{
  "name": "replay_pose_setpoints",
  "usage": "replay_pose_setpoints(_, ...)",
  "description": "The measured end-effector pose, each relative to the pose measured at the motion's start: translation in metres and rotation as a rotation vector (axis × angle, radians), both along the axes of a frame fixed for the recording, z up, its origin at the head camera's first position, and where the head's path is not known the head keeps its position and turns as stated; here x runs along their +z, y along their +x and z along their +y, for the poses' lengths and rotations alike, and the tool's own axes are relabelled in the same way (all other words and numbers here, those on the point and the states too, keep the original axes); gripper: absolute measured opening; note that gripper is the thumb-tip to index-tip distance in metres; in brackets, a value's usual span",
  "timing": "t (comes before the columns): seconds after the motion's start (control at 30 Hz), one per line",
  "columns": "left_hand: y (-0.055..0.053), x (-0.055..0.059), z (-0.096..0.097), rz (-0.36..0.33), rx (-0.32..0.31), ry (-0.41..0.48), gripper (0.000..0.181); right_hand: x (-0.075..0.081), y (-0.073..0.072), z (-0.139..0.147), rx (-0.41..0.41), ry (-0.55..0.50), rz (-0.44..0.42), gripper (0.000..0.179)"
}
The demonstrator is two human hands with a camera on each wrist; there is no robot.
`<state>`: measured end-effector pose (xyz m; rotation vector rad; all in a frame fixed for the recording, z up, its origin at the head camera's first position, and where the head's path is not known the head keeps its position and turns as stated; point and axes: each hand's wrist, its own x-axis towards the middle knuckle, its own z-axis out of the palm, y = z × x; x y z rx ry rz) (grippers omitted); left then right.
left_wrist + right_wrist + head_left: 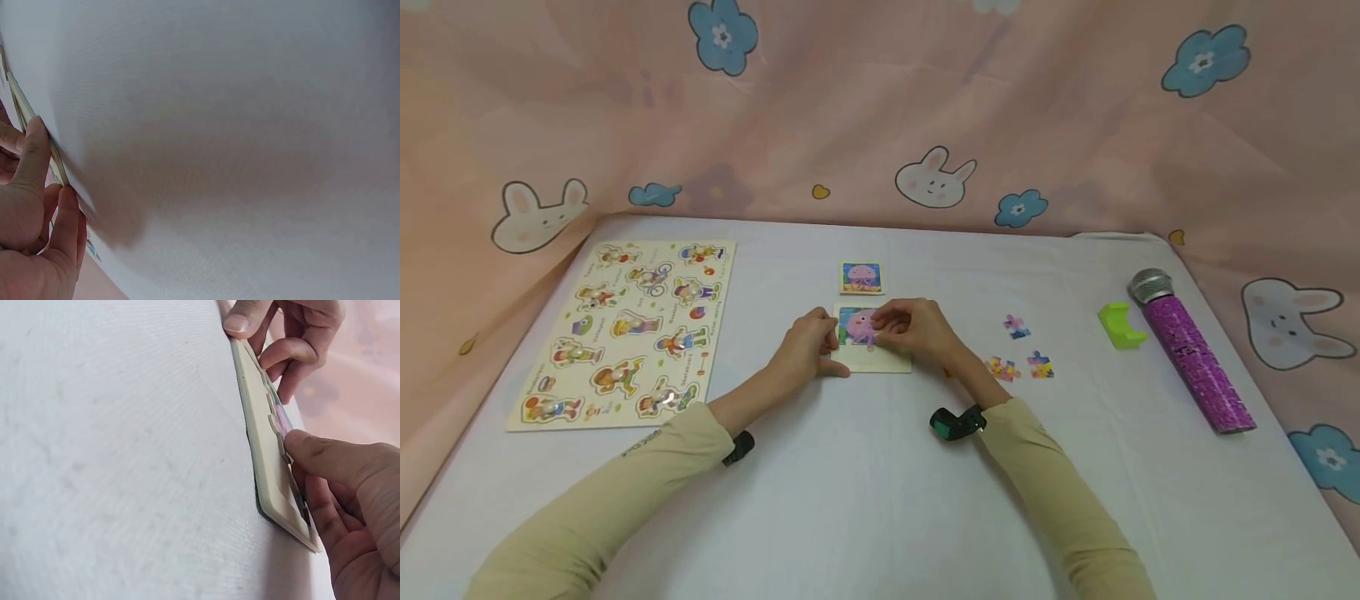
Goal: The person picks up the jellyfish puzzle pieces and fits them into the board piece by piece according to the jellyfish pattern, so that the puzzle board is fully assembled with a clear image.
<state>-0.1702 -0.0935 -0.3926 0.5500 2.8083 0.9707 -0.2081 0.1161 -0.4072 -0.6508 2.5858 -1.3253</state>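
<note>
A small cream puzzle board lies flat on the white table, with a pink cartoon figure on blue pieces filling its upper left part. My left hand holds the board at its left side, the thumb by the front left corner. Over the right part of the picture, my right hand pinches a puzzle piece between thumb and fingers; most of that piece is hidden. From the right wrist view, the right thumb meets the wavy front edge of the pieces, above the bare strip of the board.
Behind the board lies a small picture card with a similar pink figure. Loose puzzle pieces are scattered to the right. Farther right are a green plastic block and a purple glitter microphone. A large figure puzzle board lies left.
</note>
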Motion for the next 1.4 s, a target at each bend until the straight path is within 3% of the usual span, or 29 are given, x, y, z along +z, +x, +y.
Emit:
replay_pose_setpoints(0.3, -0.001, 0.002, 0.0, 0.0, 0.007, -0.012, 0.038, 0.001, -0.001, -0.003, -0.001, 0.034, 0.004, 0.023)
replay_pose_setpoints(0.57, -0.001, 0.004, 0.004, -0.044, 0.011, -0.026, 0.037, -0.003, 0.001, 0.011, -0.031, -0.193, -0.127, 0.029)
replay_pose_setpoints(0.77, -0.001, 0.007, 0.006, -0.04, 0.014, -0.036, 0.037, -0.001, 0.001, 0.028, -0.051, -0.283, -0.148, 0.03)
replay_pose_setpoints(1.03, 0.0, 0.006, 0.004, -0.03, 0.012, -0.035, 0.038, 0.003, 0.003, 0.057, -0.121, -0.264, -0.16, 0.035)
replay_pose_setpoints(1.4, -0.001, 0.006, 0.005, -0.058, 0.023, -0.032, 0.037, 0.005, 0.008, 0.112, -0.184, -0.231, -0.092, 0.038)
